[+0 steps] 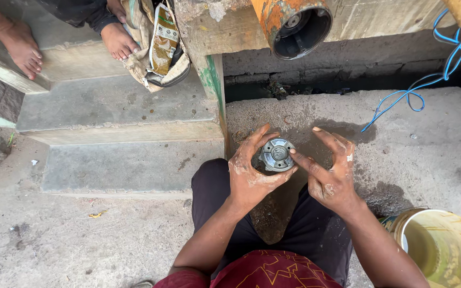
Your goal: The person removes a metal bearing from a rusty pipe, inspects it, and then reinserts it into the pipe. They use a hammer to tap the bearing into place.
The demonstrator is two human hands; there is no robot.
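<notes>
Seen from above, squatting over a grimy concrete slab, both hands busy with a round grey metal part, ribbed and disc-shaped, possibly a small motor cover or bearing housing, though too small to name with certainty. Left hand curled around the part's near and left rim, thumb below and fingers above, cradling it just over the slab. Right hand spread, index finger stretched out and pressing on the part's right edge, the other fingers lifted and apart, gripping nothing. Both hands smeared with pale mud or grease. Judged by this: the part already off whatever carried it and in hand, being felt, cleaned or turned over; not yet set back onto anything, and no tool in use. Dark wet patch on the slab right beneath the hands. Beyond, an orange rusted cylindrical housing with an open dark mouth resting on a worn wooden desk, well apart from the part. Blue wire trailing across the slab to the right. Yellowish bucket near the right forearm. Further left, concrete steps, a dirty canvas bag and another person's bare feet, uninvolved.
</notes>
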